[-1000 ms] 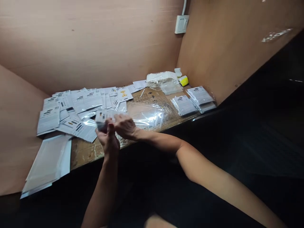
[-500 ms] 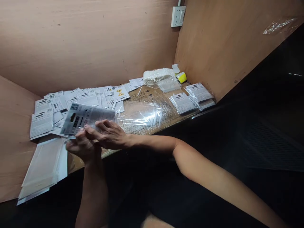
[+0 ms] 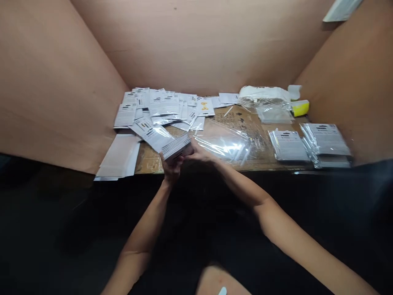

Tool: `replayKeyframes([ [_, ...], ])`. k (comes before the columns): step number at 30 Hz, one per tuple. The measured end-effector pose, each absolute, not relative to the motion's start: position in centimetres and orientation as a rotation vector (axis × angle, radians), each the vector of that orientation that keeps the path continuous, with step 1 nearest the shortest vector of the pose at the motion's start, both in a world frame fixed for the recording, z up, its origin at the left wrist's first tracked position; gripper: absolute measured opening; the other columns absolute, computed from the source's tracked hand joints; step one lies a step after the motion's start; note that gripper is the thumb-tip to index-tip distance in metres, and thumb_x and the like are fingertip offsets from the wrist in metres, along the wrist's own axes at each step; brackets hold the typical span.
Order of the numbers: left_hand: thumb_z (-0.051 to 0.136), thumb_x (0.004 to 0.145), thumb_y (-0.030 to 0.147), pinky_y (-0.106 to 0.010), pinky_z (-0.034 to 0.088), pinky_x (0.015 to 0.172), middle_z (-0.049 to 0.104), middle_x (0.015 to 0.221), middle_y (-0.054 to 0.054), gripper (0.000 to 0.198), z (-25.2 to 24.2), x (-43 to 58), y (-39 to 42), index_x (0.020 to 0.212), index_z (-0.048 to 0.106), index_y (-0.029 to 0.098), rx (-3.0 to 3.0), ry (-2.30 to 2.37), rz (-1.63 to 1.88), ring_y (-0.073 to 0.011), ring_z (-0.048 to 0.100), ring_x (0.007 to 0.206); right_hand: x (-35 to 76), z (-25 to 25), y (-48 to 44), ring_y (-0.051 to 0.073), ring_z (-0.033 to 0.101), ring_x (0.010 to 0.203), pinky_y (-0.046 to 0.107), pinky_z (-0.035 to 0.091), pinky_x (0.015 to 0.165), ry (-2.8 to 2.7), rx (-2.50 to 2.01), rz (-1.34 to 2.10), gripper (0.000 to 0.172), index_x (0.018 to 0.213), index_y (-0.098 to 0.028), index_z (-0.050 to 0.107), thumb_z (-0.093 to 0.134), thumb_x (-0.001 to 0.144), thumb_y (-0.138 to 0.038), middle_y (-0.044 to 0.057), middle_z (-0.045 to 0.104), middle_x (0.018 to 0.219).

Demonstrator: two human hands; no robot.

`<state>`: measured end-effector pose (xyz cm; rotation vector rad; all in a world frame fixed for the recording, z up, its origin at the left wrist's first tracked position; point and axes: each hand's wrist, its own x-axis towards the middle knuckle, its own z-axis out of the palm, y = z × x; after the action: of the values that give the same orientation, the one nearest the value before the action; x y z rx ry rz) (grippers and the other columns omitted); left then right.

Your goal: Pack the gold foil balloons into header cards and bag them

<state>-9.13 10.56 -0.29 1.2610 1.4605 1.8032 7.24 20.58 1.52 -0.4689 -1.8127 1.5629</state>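
A thick stack of printed hang-tab cards (image 3: 176, 146) is tilted between my two hands, its layered edges facing up. From the left and below, my left hand (image 3: 172, 169) grips it. My right hand (image 3: 199, 153) closes on its right end; some fingertips are hidden behind the stack. Just beyond lie loose printed cards (image 3: 164, 105) in an untidy spread. Right of my right hand, shiny clear plastic bags (image 3: 225, 143) lie flat on the brown cardboard surface (image 3: 254, 129).
Two piles of bagged cards (image 3: 288, 145) (image 3: 325, 141) stand at the right front. Behind them are a bag of white pieces (image 3: 264, 94) and a yellow roll (image 3: 300, 108). Flat pale sheets (image 3: 118, 155) overhang the left front edge. Wooden panels (image 3: 199, 45) enclose three sides.
The stack has been turned from showing its printed face to showing its edges. Both hands have shifted grip around it. The head view has swung left, so the scene appears further right.
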Motion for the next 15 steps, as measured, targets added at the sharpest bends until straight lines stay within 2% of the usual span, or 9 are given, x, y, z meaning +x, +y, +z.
replayKeyframes([
  [2,0.091,0.072,0.060,-0.049,0.059,0.100,0.072,0.109,-0.012,0.068,-1.0,-8.1,9.5,0.118,0.060,0.020,1.165,1.524,1.915,-0.0299,0.073,0.105,7.3,1.8,19.3,0.027,0.062,0.125,0.040,0.054,0.107,-1.839,-0.468,1.528,0.099,0.149,-0.017,0.036,0.091,0.074,-0.052,0.012,0.061,0.134],
  [3,0.092,0.073,0.057,-0.048,0.060,0.100,0.073,0.110,-0.012,0.062,-1.1,-7.9,9.1,0.113,0.063,0.019,1.120,1.541,1.952,-0.0290,0.074,0.104,7.8,2.0,18.8,0.026,0.063,0.122,0.041,0.055,0.105,-1.889,-0.474,1.514,0.095,0.151,-0.017,0.034,0.087,0.080,-0.052,0.012,0.062,0.134],
  [6,0.088,0.081,0.053,-0.045,0.062,0.096,0.075,0.110,-0.010,0.048,0.1,-7.0,9.1,0.108,0.069,0.018,1.062,1.477,1.933,-0.0269,0.075,0.100,11.4,2.8,17.1,0.025,0.065,0.107,0.043,0.056,0.100,-2.025,-0.595,1.316,0.061,0.142,-0.017,0.046,0.071,0.094,-0.044,0.010,0.067,0.121],
  [8,0.085,0.085,0.057,-0.044,0.063,0.093,0.076,0.105,-0.010,0.046,1.6,-5.2,10.1,0.106,0.073,0.018,1.158,1.345,1.781,-0.0278,0.076,0.096,15.3,3.3,15.3,0.025,0.063,0.098,0.043,0.056,0.094,-1.978,-0.752,1.121,0.042,0.126,-0.017,0.059,0.069,0.093,-0.041,0.008,0.068,0.110],
  [10,0.079,0.088,0.066,-0.046,0.061,0.098,0.077,0.113,-0.015,0.055,3.2,-2.3,11.7,0.112,0.075,0.017,1.385,1.137,1.507,-0.0329,0.075,0.107,19.9,3.7,13.1,0.025,0.063,0.091,0.040,0.056,0.089,-1.773,-0.932,0.979,0.033,0.114,-0.019,0.065,0.073,0.090,-0.040,0.006,0.069,0.101],
  [11,0.076,0.088,0.070,-0.048,0.059,0.105,0.075,0.124,-0.018,0.062,3.7,-0.7,12.6,0.121,0.074,0.017,1.512,1.034,1.368,-0.0365,0.073,0.119,22.4,3.8,12.0,0.025,0.064,0.090,0.040,0.056,0.088,-1.628,-1.023,0.918,0.030,0.111,-0.021,0.067,0.075,0.089,-0.040,0.006,0.070,0.099],
  [13,0.075,0.086,0.075,-0.054,0.046,0.121,0.064,0.149,-0.022,0.081,4.1,2.5,14.1,0.143,0.065,0.018,1.774,0.928,1.121,-0.0425,0.057,0.145,27.1,3.7,9.9,0.025,0.068,0.093,0.040,0.057,0.091,-1.302,-1.155,0.796,0.031,0.110,-0.023,0.069,0.079,0.087,-0.042,0.007,0.073,0.101],
  [15,0.081,0.081,0.074,-0.060,0.030,0.131,0.054,0.163,-0.023,0.096,3.2,4.5,14.8,0.155,0.056,0.018,2.028,0.937,0.891,-0.0467,0.040,0.159,31.1,3.4,7.8,0.026,0.072,0.101,0.042,0.057,0.099,-1.016,-1.206,0.725,0.036,0.112,-0.024,0.070,0.081,0.086,-0.046,0.007,0.076,0.107],
])
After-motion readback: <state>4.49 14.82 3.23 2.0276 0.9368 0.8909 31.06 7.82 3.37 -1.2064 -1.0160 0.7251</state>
